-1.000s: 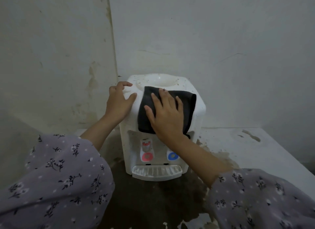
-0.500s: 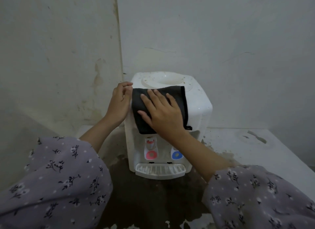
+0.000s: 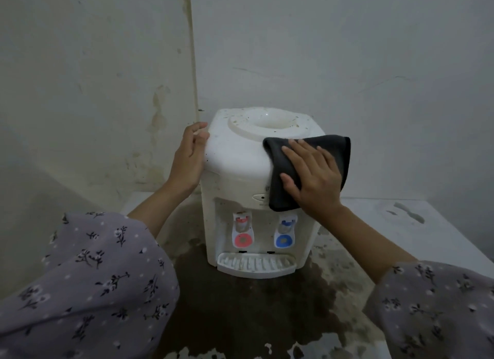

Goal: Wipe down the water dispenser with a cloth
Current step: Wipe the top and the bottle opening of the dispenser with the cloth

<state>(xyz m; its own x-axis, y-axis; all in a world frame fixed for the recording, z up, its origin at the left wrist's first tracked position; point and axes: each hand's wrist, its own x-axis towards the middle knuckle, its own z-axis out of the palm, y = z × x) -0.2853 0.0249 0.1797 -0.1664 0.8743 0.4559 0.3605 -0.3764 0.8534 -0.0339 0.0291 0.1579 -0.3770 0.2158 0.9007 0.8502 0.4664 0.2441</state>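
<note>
Fingers [image 3: 304,155] of right hand [image 3: 316,181] lie flat, pressing dark cloth [image 3: 335,148] on water dispenser [image 3: 235,158] top-right corner. Left hand [image 3: 187,158] flat, bracing its side. Risk: cloth slips off the edge, or a hard push skids the dispenser on the stained counter [image 3: 401,230].

Left flank: left wall [image 3: 93,91] stands near the water dispenser [image 3: 235,155]; narrow gap, taken up by the left hand [image 3: 188,158] laid against the side.
Rear: back wall [image 3: 347,64] close behind; gap width cannot be told.
Right flank: counter [image 3: 387,225] gives an open approach; right hand [image 3: 315,176] and cloth [image 3: 334,147] cover the upper right corner.
Above: top recess unobstructed.
Front: drip tray [image 3: 256,265] juts out low.
</note>
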